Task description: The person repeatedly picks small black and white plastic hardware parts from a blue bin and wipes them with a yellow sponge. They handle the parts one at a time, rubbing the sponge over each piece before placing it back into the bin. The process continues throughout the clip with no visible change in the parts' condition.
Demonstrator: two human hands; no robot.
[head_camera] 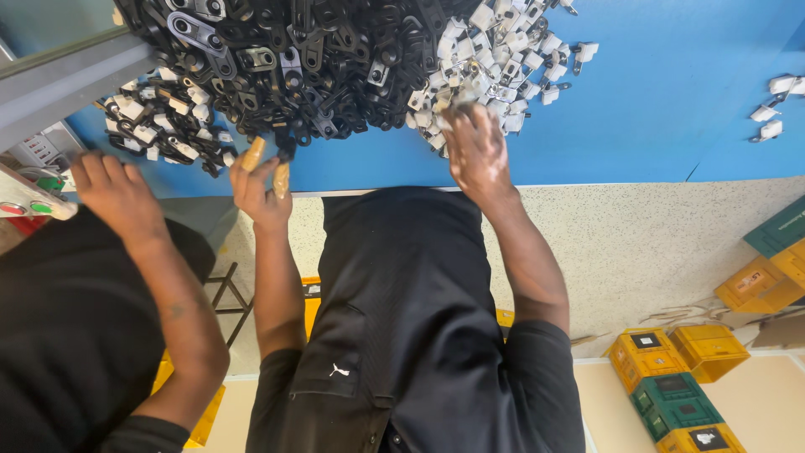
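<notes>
A large heap of black plastic clips (pixel 293 59) lies on a blue table (pixel 654 109), with a heap of white clips (pixel 495 59) to its right. My left hand (pixel 264 189) wears tan finger covers and pinches a small black clip (pixel 283 153) at the near edge of the black heap. My right hand (pixel 478 151) lies palm down on the near edge of the white heap. It is blurred, and its fingers are curled among the pieces. My black shirt (pixel 402 319) fills the lower middle.
A co-worker's hand (pixel 117 193) and black sleeve are at the left, beside a panel with red and green buttons (pixel 25 205). More white clips (pixel 776 105) lie at the far right. Yellow and green crates (pixel 679 377) stand on the floor at the lower right.
</notes>
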